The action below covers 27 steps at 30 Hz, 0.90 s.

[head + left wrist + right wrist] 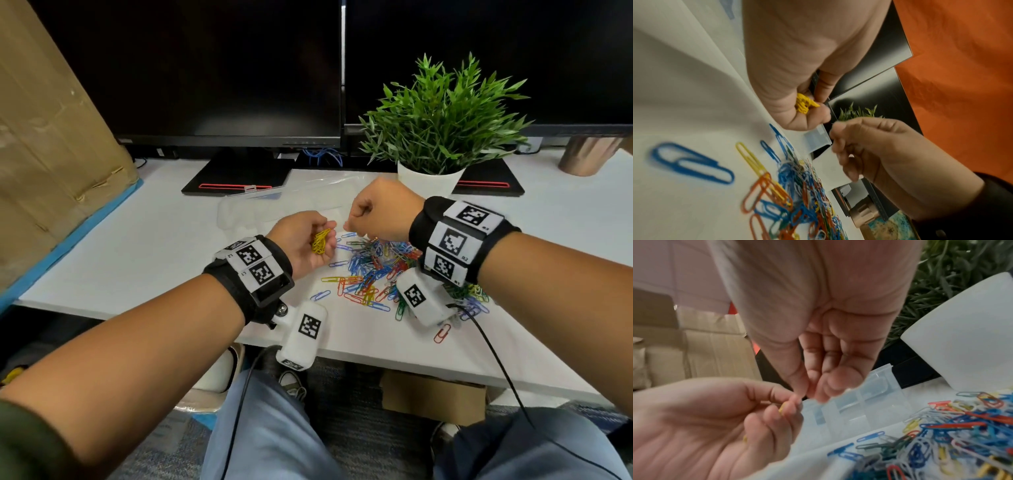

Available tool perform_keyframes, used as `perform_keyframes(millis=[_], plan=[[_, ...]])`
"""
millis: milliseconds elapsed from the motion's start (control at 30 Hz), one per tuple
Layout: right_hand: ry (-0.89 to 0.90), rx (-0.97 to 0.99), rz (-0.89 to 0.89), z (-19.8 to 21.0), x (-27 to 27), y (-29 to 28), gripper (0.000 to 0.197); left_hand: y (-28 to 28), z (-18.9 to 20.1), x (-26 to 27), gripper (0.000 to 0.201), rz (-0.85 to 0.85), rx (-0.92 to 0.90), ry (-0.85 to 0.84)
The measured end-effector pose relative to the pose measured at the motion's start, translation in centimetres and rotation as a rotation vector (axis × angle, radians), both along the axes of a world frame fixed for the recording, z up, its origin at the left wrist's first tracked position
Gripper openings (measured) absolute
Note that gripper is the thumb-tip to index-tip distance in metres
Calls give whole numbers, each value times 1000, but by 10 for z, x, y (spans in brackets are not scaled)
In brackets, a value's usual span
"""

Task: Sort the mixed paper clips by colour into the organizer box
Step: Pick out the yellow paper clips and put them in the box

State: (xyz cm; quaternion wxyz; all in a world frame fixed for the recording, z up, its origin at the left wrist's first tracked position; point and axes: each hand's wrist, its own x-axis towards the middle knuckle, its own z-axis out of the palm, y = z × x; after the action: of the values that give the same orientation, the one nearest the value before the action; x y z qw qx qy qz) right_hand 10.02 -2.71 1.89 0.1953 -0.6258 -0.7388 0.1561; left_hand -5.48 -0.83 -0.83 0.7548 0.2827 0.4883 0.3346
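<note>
A white desk (144, 246) carries two dark monitors (205, 68) along its far edge, with a stack of brown cardboard (51, 137) at the far left and a green potted plant (442, 116) in a white pot to the right of centre. A copper-coloured cup (587, 154) stands at the far right. Between the monitor stands and the person's hands lies the clear plastic organizer box (246, 212), its lid open toward the far side; the compartments seen from the right wrist hold nothing that can be made out. Just near of the box, right of centre, a heap of mixed paper clips (376, 270) in blue, red, orange, green, yellow and white spreads across the desk, partly under the right wrist, with a few strays at its left edge and one red clip (442, 333) near the front edge. The left hand (301, 243), palm up just left of the heap, cups a small bunch of yellow clips (320, 241), its fingers curled round them. The right hand (376, 212) hovers over the far edge of the heap, thumb and forefinger tips drawn together beside the left fingertips; whether that grip holds a clip cannot be told.
</note>
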Motion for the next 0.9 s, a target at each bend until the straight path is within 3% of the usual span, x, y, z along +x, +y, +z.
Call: perform_keyframes(millis=[167,333,633,900], plan=[[-368,-170,203,-15,-29,-6,15,3,-3,-25,24,93,-8,-11],[-511,-154,289,-21,-50,-8,18,0,-5,-32,29,100,-41,-56],[-535,-312,219,-27,-48,-11,29,0,-10,-32,33,88,-43,-76],[-517,-310,220,-29,-45,-14,27,-4,-15,-26,32,67,-60,-73]])
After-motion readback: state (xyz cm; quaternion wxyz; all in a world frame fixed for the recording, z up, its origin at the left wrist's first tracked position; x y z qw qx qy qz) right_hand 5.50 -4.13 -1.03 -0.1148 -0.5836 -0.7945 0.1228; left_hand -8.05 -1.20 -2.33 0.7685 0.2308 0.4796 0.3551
